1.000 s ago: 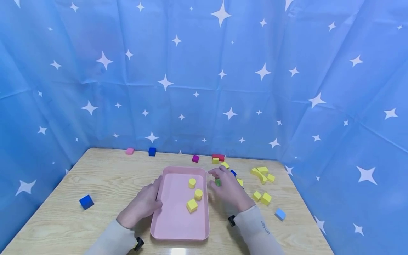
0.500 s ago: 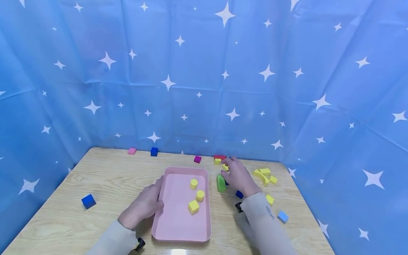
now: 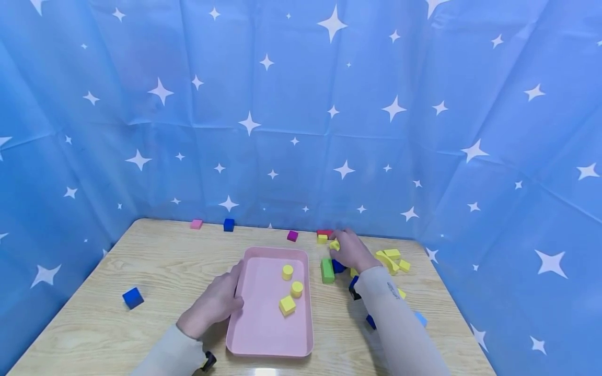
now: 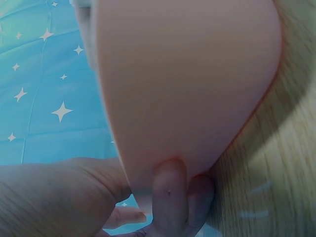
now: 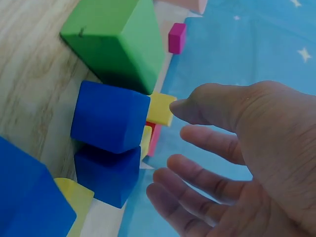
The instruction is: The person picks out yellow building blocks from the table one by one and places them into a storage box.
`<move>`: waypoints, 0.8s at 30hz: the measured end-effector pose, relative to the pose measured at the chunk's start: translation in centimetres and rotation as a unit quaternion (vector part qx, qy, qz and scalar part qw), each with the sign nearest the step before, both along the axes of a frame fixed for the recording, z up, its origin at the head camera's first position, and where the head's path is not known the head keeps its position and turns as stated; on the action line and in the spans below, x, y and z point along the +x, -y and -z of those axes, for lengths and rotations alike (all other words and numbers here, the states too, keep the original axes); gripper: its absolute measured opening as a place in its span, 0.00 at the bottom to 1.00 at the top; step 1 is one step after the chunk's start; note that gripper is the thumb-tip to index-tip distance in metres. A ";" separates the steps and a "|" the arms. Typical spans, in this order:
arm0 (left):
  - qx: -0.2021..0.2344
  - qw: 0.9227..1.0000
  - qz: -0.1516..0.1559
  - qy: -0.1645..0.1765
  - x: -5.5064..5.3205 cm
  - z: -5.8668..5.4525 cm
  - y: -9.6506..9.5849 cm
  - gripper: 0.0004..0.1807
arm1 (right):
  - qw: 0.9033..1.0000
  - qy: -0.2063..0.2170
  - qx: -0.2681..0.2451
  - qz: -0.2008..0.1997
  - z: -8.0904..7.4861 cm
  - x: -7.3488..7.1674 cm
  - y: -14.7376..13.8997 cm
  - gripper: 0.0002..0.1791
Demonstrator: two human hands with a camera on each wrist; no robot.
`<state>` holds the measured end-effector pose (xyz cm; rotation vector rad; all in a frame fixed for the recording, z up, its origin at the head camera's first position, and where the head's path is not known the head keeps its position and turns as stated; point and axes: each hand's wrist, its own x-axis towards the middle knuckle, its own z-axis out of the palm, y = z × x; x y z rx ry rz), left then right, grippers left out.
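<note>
In the head view my left hand (image 3: 213,297) grips the left wall of a pink tray (image 3: 263,339). Its fingers press the tray's outer side in the left wrist view, with the thumb at the rim. Two yellow cylinder blocks (image 3: 287,272) and a yellow cube (image 3: 287,305) lie in the tray. My right hand (image 3: 351,251) is over the blocks right of the tray, near a small yellow block (image 3: 334,245). In the right wrist view its fingers are spread apart and hold nothing. Beside it are a green block (image 3: 327,271) and blue blocks (image 5: 111,116).
Along the table's back edge lie a pink block (image 3: 196,224), a blue cube (image 3: 229,225), a magenta block (image 3: 292,236) and a red block (image 3: 324,233). Another blue cube (image 3: 133,298) sits at left. Several yellow blocks (image 3: 392,254) and a light blue block (image 3: 420,318) lie at right.
My right hand has moved back and to the right, away from the tray edge, uncovering the green block. My left hand and the tray stay in place.
</note>
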<state>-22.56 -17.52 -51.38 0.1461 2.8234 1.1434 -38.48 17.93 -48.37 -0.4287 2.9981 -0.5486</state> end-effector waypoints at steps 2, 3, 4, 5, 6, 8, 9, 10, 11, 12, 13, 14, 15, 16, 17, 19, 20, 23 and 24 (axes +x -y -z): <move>-0.001 1.000 0.000 -0.002 0.0 0.0 0.0 0.53 | 1.000 0.007 0.007 -0.002 0.2 -0.6 0.1 0.23; 0.000 1.000 0.000 -0.003 0.0 0.1 0.0 0.53 | 1.000 0.011 0.010 -0.003 0.3 -0.9 0.2 0.23; -0.002 1.000 0.000 -0.005 0.0 0.0 0.1 0.53 | 1.000 0.018 0.010 -0.002 0.4 -1.1 0.2 0.24; -0.001 1.000 0.000 -0.005 0.1 0.0 0.1 0.53 | 1.000 0.022 0.012 -0.003 0.5 -1.3 0.2 0.24; -0.001 1.000 -0.001 -0.004 0.1 0.0 0.1 0.53 | 1.000 0.027 0.014 -0.004 0.6 -1.5 0.3 0.25; 0.002 1.000 -0.001 -0.001 0.1 0.0 0.1 0.53 | 0.999 0.036 0.013 -0.001 0.8 -1.8 0.3 0.26; 0.003 1.000 -0.002 0.002 0.1 0.0 0.1 0.53 | 0.999 0.041 0.013 0.002 0.9 -1.9 0.3 0.26; 0.005 1.000 -0.002 0.004 0.1 0.0 0.1 0.53 | 0.999 0.044 0.013 0.005 0.9 -2.0 0.4 0.27; 0.006 1.000 -0.002 0.005 0.1 -0.1 0.1 0.53 | 0.999 0.045 0.013 0.009 0.9 -2.1 0.4 0.27; 0.006 1.000 -0.002 0.006 0.1 -0.1 0.1 0.53 | 0.999 0.045 0.013 0.012 0.9 -2.1 0.4 0.26; 0.006 1.000 -0.001 0.006 0.1 -0.1 0.1 0.53 | 0.999 0.046 0.014 0.016 1.0 -2.2 0.5 0.26; 0.006 1.000 -0.001 0.005 0.1 -0.1 0.1 0.53 | 0.999 0.046 0.015 0.018 1.0 -2.2 0.5 0.25; 0.006 1.000 0.000 0.004 0.1 -0.1 0.1 0.53 | 0.999 0.047 0.015 0.021 1.0 -2.2 0.5 0.25; 0.006 1.000 0.000 0.003 0.1 -0.1 0.1 0.53 | 0.999 0.047 0.014 0.023 1.1 -2.2 0.6 0.24; 0.007 1.000 0.000 0.002 0.1 0.0 0.1 0.53 | 0.999 0.047 0.015 0.023 1.2 -2.2 0.6 0.24; 0.009 1.000 0.001 0.001 0.1 0.0 0.1 0.52 | 0.998 0.048 0.015 0.022 1.3 -2.1 0.6 0.23; 0.010 1.000 0.001 0.000 0.1 0.0 0.1 0.52 | 0.999 0.048 0.014 0.020 1.4 -2.1 0.6 0.23; 0.011 1.000 0.001 -0.001 0.1 0.0 0.2 0.52 | 0.999 0.044 0.013 0.009 1.7 -1.9 0.7 0.22; 0.011 1.000 0.001 -0.002 0.1 0.0 0.2 0.52 | 0.999 0.041 0.012 0.005 1.8 -1.9 0.7 0.21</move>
